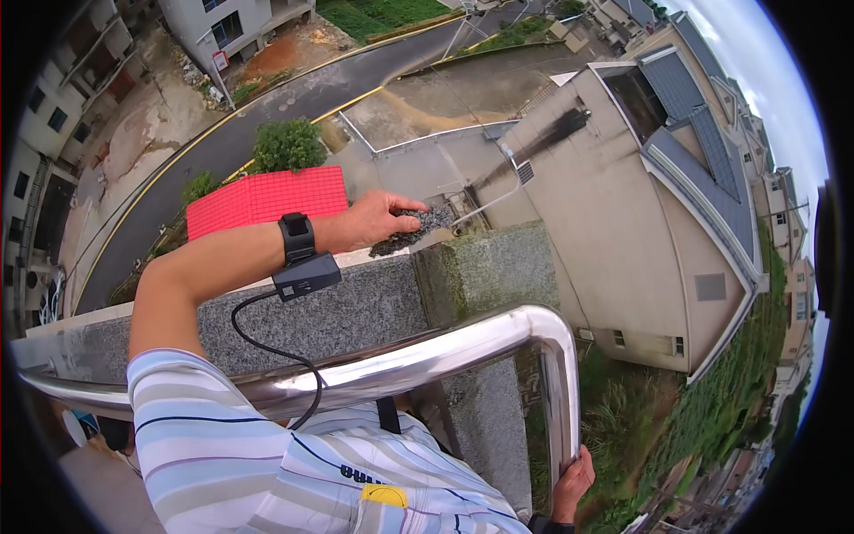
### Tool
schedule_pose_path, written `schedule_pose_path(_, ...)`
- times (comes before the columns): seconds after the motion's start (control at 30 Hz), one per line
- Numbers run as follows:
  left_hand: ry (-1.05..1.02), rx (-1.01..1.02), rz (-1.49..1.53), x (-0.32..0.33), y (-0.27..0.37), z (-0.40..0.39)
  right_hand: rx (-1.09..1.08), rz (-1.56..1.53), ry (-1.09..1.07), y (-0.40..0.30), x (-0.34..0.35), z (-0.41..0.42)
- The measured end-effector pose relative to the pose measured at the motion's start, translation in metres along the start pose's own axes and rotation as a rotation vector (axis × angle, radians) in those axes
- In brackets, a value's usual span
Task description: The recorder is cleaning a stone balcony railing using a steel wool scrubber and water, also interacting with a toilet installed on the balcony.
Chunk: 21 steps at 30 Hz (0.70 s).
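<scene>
My left hand [373, 219] reaches out past the stone ledge, with the index finger and thumb apart. The other fingers are hidden below. Right at the fingertips lies a dark, crumbly clump [420, 227], like moss or debris, by the ledge's outer edge; whether the hand touches it I cannot tell. On the left wrist sit a black strap [297, 237] and a small black box [307, 276] with a cable. Low on the right, my right hand [575, 482] wraps around the upright part of a shiny metal handrail [427, 360].
Beyond the granite ledge [320, 307] is a long drop. Down there are a red tiled roof [280, 193], a curving road [180, 153] and a tree [288, 144]. A mossy stone block [500, 267] ends the ledge. A beige house [620, 233] stands to the right.
</scene>
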<state>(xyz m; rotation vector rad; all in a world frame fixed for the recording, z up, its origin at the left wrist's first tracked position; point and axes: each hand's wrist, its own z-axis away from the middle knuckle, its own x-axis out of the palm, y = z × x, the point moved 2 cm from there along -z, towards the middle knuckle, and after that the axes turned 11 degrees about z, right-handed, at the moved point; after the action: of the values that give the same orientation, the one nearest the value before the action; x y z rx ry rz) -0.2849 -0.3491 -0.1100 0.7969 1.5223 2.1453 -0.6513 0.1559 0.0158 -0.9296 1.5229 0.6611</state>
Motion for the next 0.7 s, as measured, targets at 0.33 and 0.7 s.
schedule_pose_path(0.33,-0.277,0.113,-0.629,0.120,0.066,-0.138,0.079,0.037,-0.102,-0.032,-0.014,-0.009)
schedule_pose_path(0.7,-0.750,0.357,-1.207,0.199,0.110,-0.180,0.064,-0.010,-0.037,-0.042,-0.028,-0.025)
